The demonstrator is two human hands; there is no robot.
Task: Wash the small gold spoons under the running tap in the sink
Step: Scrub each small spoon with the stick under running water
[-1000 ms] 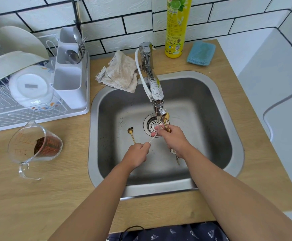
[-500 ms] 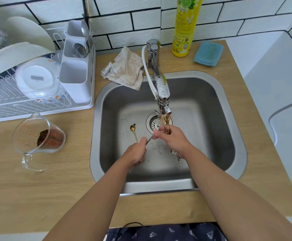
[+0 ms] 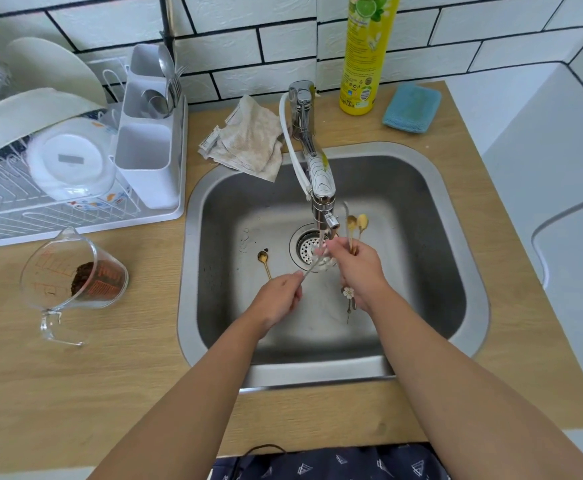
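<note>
Two gold spoons (image 3: 356, 225) fanning above right hand (image 3: 361, 268) fingers, kept aside | left hand (image 3: 278, 299) pinching spoon (image 3: 312, 266) into tap (image 3: 319, 181) stream | one spoon (image 3: 264, 263) waiting beside left fingers

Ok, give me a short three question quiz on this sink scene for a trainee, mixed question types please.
1. True or false: the right hand holds a bunch of small gold spoons with their bowls pointing up beside the chrome tap.
2. Where does the single loose gold spoon lie?
A. on the wooden counter
B. on the floor of the steel sink, left of the drain
C. in the white dish rack
3. Fill in: the left hand pinches one thin spoon handle that points toward the ____.

Key: 1 true; 2 B; 3 water stream.
</note>
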